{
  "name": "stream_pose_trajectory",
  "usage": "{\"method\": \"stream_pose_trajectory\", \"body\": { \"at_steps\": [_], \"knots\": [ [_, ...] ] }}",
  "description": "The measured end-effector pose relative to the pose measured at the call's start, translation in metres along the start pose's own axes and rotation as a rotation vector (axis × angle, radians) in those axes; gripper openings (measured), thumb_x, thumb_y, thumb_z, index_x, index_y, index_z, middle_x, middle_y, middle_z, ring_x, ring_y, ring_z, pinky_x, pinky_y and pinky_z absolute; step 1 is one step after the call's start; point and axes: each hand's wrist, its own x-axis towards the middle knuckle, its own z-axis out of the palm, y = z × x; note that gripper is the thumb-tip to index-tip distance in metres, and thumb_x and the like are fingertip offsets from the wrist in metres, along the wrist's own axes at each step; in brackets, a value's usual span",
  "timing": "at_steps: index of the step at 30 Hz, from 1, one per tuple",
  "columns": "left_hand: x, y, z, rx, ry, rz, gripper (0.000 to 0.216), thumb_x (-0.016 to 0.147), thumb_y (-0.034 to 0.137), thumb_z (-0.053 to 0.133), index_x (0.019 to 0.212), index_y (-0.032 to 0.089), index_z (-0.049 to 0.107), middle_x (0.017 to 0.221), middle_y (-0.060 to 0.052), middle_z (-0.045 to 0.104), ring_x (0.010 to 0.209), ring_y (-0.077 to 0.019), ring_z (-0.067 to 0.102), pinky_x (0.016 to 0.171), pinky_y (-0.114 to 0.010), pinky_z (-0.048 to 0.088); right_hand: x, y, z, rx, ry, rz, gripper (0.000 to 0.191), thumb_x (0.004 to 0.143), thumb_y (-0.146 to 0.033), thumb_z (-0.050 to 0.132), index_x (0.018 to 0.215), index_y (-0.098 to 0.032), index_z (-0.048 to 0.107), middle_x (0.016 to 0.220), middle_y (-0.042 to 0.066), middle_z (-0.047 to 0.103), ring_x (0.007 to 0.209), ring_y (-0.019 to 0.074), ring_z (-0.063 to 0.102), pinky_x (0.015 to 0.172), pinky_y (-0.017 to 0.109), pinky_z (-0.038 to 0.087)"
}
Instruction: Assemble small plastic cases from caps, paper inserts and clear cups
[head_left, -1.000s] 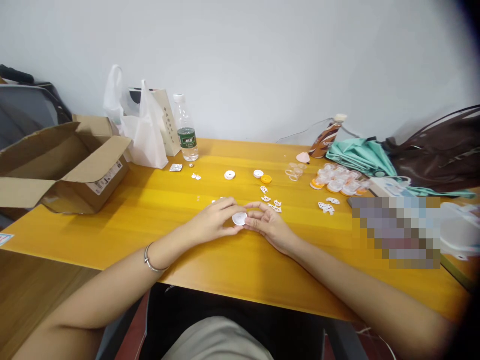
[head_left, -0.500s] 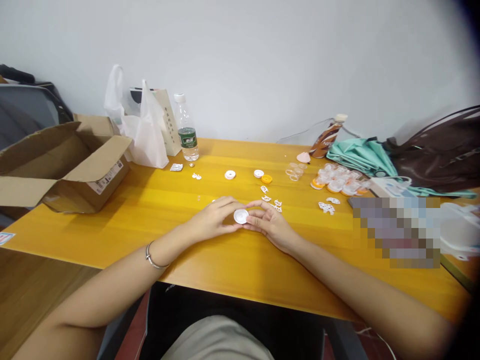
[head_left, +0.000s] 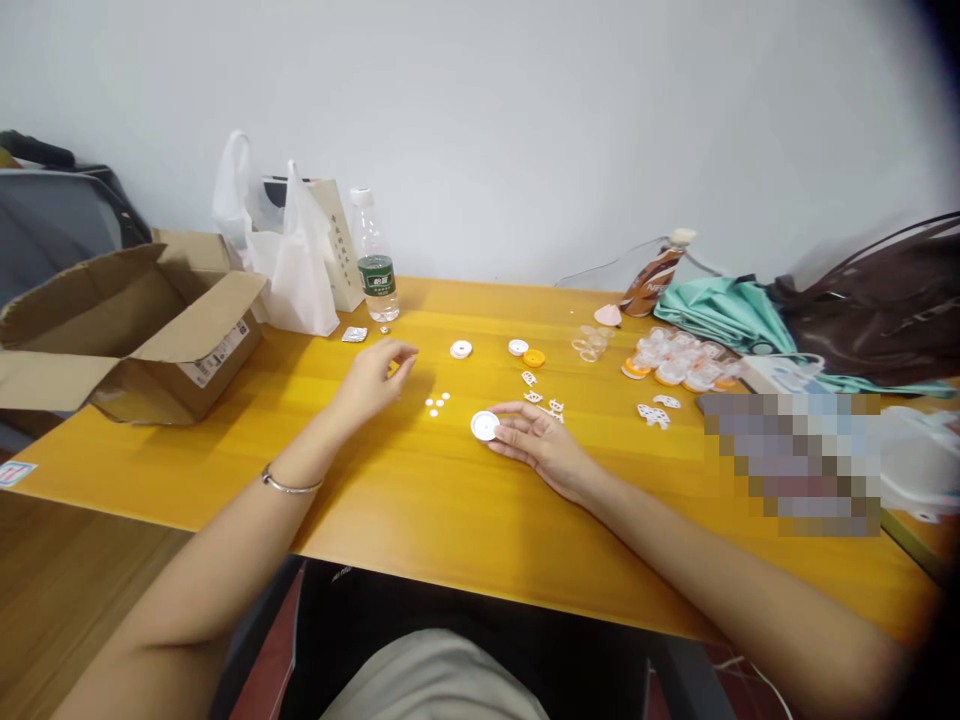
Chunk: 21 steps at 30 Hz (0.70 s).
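Head view: left hand newly off disc (right hand alone)

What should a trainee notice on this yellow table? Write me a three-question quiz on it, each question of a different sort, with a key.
1. True or false: the right hand holds the round white plastic disc at its fingertips.
2. What stands close to the white plastic bag? A) a clear plastic water bottle with a green label; B) a red mug; C) a metal kettle.
3. Which of the hands is nearer the open brown cardboard box?
Key: 1 true; 2 A; 3 the left hand.
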Motion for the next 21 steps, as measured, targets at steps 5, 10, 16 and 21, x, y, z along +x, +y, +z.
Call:
{"method": "stream_pose_trajectory", "body": {
  "at_steps": [5, 10, 16, 21],
  "knots": [
    [0.000, -0.011, 0.005, 0.075, -0.237, 0.049, 0.020, 0.079, 0.017, 0.045, 0.091, 0.015, 0.062, 0.090, -0.007, 0.065, 0.082, -0.0176, 0.059, 0.076, -0.030, 0.046, 0.001, 0.002, -0.002, 0.005, 0.002, -0.003, 0.027, 0.067, -0.024, 0.071, 0.092, -0.023, 0.061, 0.090, 0.000, 0.067, 0.086, 0.0117, 0.063, 0.088, 0.030, 0.047],
    [0.000, -0.016, 0.005, 0.110, -0.344, 0.042, 0.022, 0.077, 0.016, 0.044, 0.089, 0.016, 0.063, 0.090, -0.007, 0.066, 0.082, -0.0185, 0.060, 0.076, -0.030, 0.046, 0.002, 0.002, -0.002, -0.005, 0.000, -0.020, 0.028, 0.065, -0.025, 0.072, 0.092, -0.022, 0.062, 0.089, 0.001, 0.067, 0.086, 0.0122, 0.063, 0.088, 0.032, 0.047],
    [0.001, -0.022, 0.001, 0.123, -0.285, 0.012, 0.023, 0.075, 0.016, 0.043, 0.086, 0.017, 0.064, 0.087, -0.006, 0.066, 0.079, -0.0185, 0.061, 0.075, -0.030, 0.047, 0.001, 0.002, -0.001, -0.025, 0.004, -0.038, 0.030, 0.065, -0.027, 0.072, 0.092, -0.021, 0.062, 0.090, 0.002, 0.067, 0.086, 0.0136, 0.062, 0.086, 0.033, 0.048],
    [-0.002, -0.025, 0.004, 0.118, -0.323, 0.046, 0.020, 0.074, 0.017, 0.046, 0.083, 0.018, 0.064, 0.083, -0.005, 0.067, 0.074, -0.0179, 0.061, 0.071, -0.030, 0.047, 0.001, 0.001, -0.001, -0.026, 0.002, -0.041, 0.028, 0.065, -0.027, 0.072, 0.092, -0.022, 0.062, 0.091, 0.002, 0.067, 0.085, 0.0135, 0.063, 0.085, 0.033, 0.049]
  ]
}}
